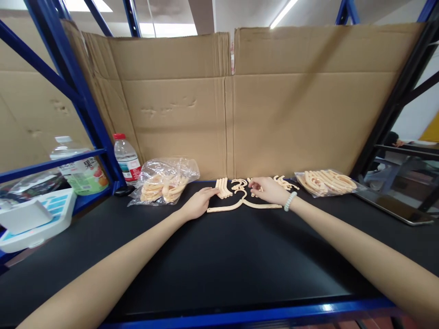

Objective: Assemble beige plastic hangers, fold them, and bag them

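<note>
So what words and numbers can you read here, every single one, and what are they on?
"果": on the big bottle's green label; a character beside it is partly hidden, and the smaller print is too blurred.
Red-capped bottle: label print too small to read.
Wooden pieces: no writing that I can make out.

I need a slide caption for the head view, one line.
Left hand and right hand close to a pale, hooked hanger on a black table, between two clear bags.
</note>
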Motion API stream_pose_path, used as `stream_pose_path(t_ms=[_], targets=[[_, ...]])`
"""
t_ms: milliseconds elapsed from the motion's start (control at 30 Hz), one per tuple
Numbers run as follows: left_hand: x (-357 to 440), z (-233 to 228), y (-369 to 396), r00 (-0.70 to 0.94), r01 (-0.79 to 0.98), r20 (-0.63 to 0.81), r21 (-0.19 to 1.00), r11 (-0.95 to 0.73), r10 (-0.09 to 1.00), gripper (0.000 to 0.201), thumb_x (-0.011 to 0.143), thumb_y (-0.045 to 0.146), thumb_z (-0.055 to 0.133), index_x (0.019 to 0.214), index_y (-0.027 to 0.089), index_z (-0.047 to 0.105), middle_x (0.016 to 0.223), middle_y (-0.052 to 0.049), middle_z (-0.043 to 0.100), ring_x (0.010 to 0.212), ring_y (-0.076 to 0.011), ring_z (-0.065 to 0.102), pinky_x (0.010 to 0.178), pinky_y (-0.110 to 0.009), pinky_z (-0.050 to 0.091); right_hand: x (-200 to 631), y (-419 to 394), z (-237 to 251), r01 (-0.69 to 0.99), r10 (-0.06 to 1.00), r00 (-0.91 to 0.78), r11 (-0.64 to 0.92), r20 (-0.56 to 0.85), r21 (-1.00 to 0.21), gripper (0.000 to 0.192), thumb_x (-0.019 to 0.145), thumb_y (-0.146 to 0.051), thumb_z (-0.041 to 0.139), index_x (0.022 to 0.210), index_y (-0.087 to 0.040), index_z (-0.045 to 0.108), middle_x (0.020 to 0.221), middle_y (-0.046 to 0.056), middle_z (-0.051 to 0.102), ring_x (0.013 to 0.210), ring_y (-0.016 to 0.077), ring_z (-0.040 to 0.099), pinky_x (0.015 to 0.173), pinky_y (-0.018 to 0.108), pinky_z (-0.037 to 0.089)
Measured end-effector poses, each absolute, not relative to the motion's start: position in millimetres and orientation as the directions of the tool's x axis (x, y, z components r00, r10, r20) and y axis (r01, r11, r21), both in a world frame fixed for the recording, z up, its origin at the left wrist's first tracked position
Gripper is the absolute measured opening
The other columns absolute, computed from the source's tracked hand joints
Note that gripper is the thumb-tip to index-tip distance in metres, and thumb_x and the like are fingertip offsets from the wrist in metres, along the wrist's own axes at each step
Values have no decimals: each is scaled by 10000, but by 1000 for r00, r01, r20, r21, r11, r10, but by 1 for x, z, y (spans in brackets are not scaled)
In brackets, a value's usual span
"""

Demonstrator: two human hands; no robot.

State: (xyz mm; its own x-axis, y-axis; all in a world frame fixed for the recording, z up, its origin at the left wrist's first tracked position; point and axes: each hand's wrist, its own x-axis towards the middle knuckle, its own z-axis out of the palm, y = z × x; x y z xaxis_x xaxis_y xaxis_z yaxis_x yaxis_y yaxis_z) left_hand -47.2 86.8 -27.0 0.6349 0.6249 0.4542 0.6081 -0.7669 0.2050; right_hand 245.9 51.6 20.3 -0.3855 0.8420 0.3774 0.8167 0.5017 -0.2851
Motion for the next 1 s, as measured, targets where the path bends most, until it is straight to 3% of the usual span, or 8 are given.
stream_pose_path(t_ms=[200,400,533,733,867,1000], targets=[[-48,-26,85,633,609,456,207,-766,626,511,806,12,363,1224,191,597,1251,-71,626,1174,-208,549,1039,-402,420,217,86,22,830,834,-434,517,340,-209,153,790,-208,621,915,-168,699,790,60,696,760,195,629,660,265,408],[-47,-23,80,617,608,473,220,-762,629,402,839,49,395,1120,195,642,1238,-95,585,1162,-224,534,1030,-412,410,206,113,10,814,848,-424,511,317,-277,167,697,-186,713,863,-178,730,728,32,694,682,166,621,615,239,399],[-47,-23,80,610,595,477,251,-763,633,324,855,68,418,1026,194,663,1157,-100,571,1101,-221,550,991,-394,432,207,120,6,762,842,-397,524,365,-380,68,663,-154,719,729,-173,720,644,12,666,615,146,595,606,241,402],[-45,-21,77,586,560,498,320,-764,639,172,862,141,482,865,199,643,1001,-67,558,957,-212,570,893,-367,466,221,115,15,616,840,-180,502,512,-607,94,717,-213,649,797,-175,679,619,-2,642,619,146,597,650,273,451],[-44,-18,73,546,523,540,378,-764,641,122,855,176,506,816,209,617,962,-47,557,902,-205,568,855,-350,463,231,92,21,424,877,-73,459,476,-781,237,788,-333,587,947,-159,619,582,0,638,519,143,605,534,273,474],[-44,-15,68,431,464,620,471,-750,656,168,894,181,416,887,209,581,1000,-57,569,930,-207,566,861,-361,454,235,51,22,246,912,-58,406,405,-880,332,804,-415,593,1010,-155,572,740,75,708,644,181,693,521,265,507]])
